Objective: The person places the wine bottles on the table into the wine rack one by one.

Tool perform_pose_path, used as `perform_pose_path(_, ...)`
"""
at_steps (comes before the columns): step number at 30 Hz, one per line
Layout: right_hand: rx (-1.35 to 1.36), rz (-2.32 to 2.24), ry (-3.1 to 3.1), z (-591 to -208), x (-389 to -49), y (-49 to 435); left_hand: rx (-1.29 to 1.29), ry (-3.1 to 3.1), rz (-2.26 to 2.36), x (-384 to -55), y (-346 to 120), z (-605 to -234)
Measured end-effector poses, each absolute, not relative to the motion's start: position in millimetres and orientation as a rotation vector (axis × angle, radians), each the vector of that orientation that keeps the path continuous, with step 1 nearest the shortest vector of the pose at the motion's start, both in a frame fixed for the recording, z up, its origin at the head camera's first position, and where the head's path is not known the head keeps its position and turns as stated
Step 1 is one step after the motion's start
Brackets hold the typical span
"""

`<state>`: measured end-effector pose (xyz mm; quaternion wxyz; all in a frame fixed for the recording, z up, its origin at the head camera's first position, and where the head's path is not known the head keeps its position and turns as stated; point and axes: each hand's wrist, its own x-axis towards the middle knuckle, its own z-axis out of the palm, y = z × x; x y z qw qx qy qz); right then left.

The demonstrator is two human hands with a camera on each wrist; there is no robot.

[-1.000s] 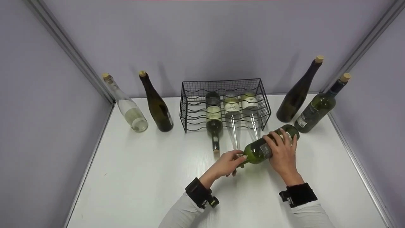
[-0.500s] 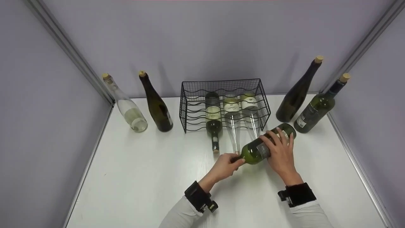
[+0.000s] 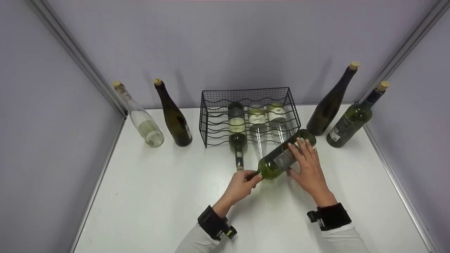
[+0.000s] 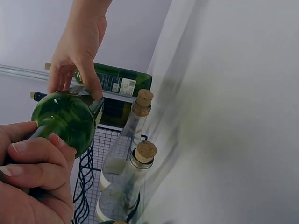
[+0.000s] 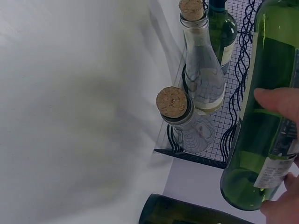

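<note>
A green wine bottle [image 3: 283, 158] is held tilted in both hands, in front of the right part of a black wire rack [image 3: 225, 97]. My left hand [image 3: 240, 186] grips its neck, hiding the bottle's mouth. With thumb and fingers on opposite sides, my right hand [image 3: 309, 172] holds the body near the base. Within the rack lie a dark green bottle [image 3: 237, 124] and two clear bottles [image 3: 257, 119], necks towards me. Their corks [image 4: 145, 151] show in the left wrist view. The held bottle partly covers the clear necks in the head view.
At the left stand a clear corked bottle [image 3: 146, 128] and a brown one [image 3: 177, 124]. Another brown bottle [image 3: 327, 110] and a labelled green bottle [image 3: 349, 124] stand at the right. Grey walls [image 3: 70, 123] enclose the white table [image 3: 151, 203] at the back and sides.
Both hands have moved the green bottle left and its base farther back towards the rack. My left hand has shifted its hold on the neck. The other bottles stay put.
</note>
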<state>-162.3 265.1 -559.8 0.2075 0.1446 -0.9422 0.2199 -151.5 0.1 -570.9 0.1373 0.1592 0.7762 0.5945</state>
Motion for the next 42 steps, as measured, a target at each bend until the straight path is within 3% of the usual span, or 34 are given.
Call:
perform_pose_path(21,0.319,0.972,-2.734,-566.1,-157.9,263.4,0.308,2.189,1.832,-152.3,-50.5,-563.9)
perform_pose_path(42,0.342,0.988,-2.850,-572.9,-160.8,248.7,0.254,2.236,1.845,-148.2,-123.6,-559.8)
